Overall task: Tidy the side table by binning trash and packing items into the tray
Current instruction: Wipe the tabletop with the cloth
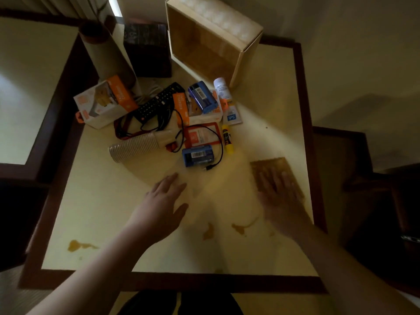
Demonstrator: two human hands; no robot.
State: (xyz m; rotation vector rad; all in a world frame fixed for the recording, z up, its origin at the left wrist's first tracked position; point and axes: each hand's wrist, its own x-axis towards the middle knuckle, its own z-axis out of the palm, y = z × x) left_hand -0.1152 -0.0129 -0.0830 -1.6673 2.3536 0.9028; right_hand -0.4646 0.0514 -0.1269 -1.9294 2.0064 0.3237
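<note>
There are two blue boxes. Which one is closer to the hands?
The lower blue box, lying beside the black cable's plug, just beyond the left hand. The other blue box sits farther back, near the white bottle.

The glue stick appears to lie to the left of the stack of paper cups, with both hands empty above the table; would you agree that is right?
Not quite: the head view shows the glue stick lying to the right of the stack of paper cups, past the orange card. The rest holds: the left hand and right hand are both empty above the table.
</note>
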